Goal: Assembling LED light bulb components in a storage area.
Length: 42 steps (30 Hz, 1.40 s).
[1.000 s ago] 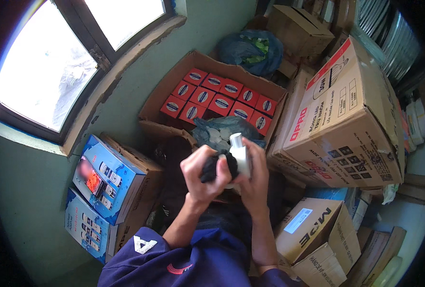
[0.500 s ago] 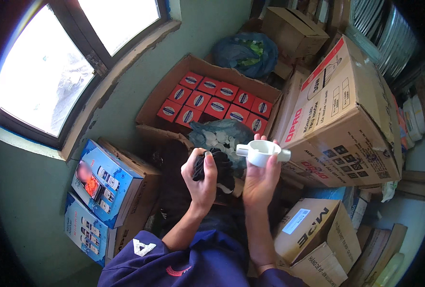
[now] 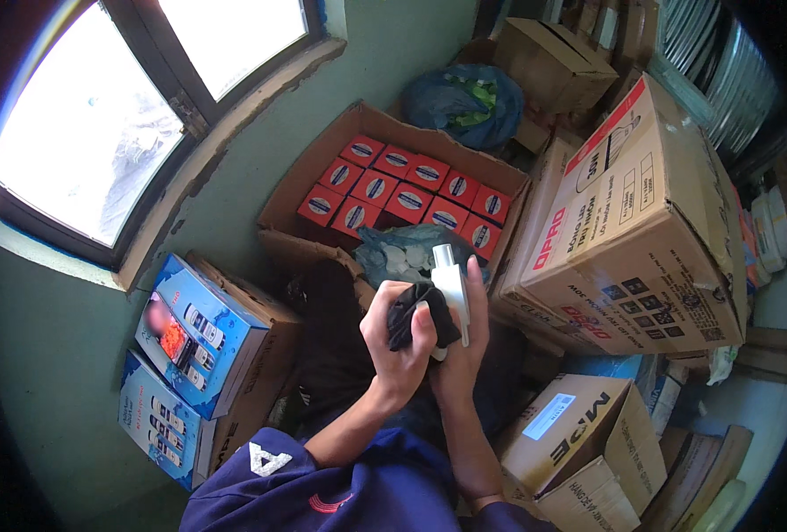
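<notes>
My left hand (image 3: 399, 368) is closed around a bunched black cloth (image 3: 418, 316). Pressed against the cloth is a white plastic round conduit junction box (image 3: 451, 293), turned edge-on with one tubular spout pointing away from me. My right hand (image 3: 466, 362) grips this box from behind and the right, its thumb side up along the box's edge. Both hands meet over my lap, and the cloth hides the box's near face. Just beyond them lies a bluish plastic bag (image 3: 371, 251) with white round pieces inside.
A large open carton (image 3: 280, 217) holds several red small boxes. To the right leans a big brown carton (image 3: 624, 257), with an open carton (image 3: 544, 443) below it. Blue printed boxes (image 3: 203, 332) stack at left beneath the window. A blue bag (image 3: 420, 97) sits at the back.
The two hands have come together, bringing the cloth onto the junction box. The box has turned from lying face-up, spouts sideways, to standing edge-on. The view has shifted slightly.
</notes>
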Tool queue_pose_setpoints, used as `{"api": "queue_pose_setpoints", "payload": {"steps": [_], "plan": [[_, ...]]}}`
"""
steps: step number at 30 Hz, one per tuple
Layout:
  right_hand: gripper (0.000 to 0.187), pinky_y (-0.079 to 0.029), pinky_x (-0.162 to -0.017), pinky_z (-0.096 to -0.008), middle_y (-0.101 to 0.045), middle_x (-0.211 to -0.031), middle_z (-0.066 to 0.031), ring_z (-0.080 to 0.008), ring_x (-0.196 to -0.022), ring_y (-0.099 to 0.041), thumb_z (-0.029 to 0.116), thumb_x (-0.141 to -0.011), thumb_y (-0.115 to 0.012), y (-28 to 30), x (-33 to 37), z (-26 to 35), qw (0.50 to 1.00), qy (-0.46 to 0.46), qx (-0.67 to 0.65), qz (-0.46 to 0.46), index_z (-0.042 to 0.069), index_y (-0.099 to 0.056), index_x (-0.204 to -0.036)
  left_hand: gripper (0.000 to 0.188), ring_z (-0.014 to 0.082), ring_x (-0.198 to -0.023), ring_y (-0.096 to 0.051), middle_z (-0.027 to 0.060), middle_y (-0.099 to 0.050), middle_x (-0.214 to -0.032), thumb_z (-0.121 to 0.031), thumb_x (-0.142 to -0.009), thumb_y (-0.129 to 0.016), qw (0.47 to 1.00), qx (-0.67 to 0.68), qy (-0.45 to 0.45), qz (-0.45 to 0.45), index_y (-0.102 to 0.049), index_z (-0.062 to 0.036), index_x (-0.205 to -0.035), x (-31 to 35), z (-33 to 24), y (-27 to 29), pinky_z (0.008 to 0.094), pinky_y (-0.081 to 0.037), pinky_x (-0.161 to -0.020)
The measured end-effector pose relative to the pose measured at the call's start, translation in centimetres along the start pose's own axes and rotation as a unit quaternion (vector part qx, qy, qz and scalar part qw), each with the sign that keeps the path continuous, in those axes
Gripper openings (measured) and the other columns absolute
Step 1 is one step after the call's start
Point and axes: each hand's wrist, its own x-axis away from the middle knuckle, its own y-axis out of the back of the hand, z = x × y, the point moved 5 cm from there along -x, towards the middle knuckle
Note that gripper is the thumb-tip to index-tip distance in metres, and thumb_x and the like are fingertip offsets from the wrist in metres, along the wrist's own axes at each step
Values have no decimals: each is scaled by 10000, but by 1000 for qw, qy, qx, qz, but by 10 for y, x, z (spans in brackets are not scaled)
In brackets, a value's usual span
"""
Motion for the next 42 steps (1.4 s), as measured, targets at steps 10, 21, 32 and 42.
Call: {"api": "queue_pose_setpoints", "payload": {"steps": [10, 21, 32, 42], "plan": [[772, -380, -1017, -330, -425, -1401, -128, -194, -1207, -474, 171, -860, -685, 5, 15, 4, 998, -10, -68, 11, -19, -258, -1475, 189, 22, -704, -381, -43, -431, -761, -201, -964, -544, 989, 102, 91, -51, -507, -25, -907, -8, 7, 0, 198, -324, -580], [681, -468, -916, -284, -536, -1255, -98, -149, -1074, -563, 91, -827, -735, 3, 14, 9, 987, -40, 2, 153, -20, -373, -1393, 278, 18, -662, -342, -76, -400, -711, -263, -983, -511, 972, 118, 192, -64, -478, -66, -788, -11, 34, 17, 222, -278, -554], [707, -472, -926, -326, -519, -1263, -113, -188, -1121, -554, 77, -796, -773, -1, 34, -16, 943, -147, -36, 297, -11, -374, -1373, 287, 25, -616, -352, -68, -412, -687, -274, -976, -534, 944, 187, 258, -81, -493, -70, -778, -8, 64, 32, 226, -281, -527], [568, -491, -851, -302, -618, -1079, -68, -147, -981, -602, 186, -832, -741, 34, 2, -82, 941, -216, -14, 262, 26, -480, -1310, 337, 118, -611, -634, 35, -647, -755, -400, -922, -582, 892, 268, 352, -99, -602, -66, -877, -19, 123, 67, 242, -528, -541]]}}
